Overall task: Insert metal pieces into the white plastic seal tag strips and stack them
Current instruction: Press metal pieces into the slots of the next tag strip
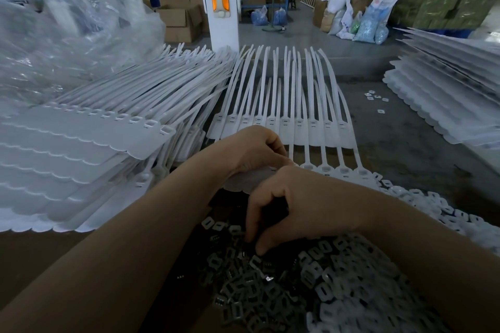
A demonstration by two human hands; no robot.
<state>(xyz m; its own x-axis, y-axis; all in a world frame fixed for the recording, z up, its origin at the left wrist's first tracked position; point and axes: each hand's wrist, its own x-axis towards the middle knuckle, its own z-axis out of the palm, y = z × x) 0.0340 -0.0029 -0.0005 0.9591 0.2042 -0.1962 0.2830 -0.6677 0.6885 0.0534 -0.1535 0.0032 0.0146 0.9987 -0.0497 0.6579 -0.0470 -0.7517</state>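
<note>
A factory floor or assembly workshop: heaps of white seal tag strips (89,149) crowd the worktable (405,127) from nine to three o'clock, cardboard boxes (180,21) stand at eleven, filled sacks (362,19) at one, beside a white pillar (219,3) at twelve.

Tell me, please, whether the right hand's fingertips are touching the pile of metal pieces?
Touching. The head view shows the right hand curled downward, its fingertips pressed into the pile of metal pieces with no gap visible.

strip stack (81,159) left | strip row (284,121) centre | metal pieces (270,286) front | second stack (446,105) right
</note>
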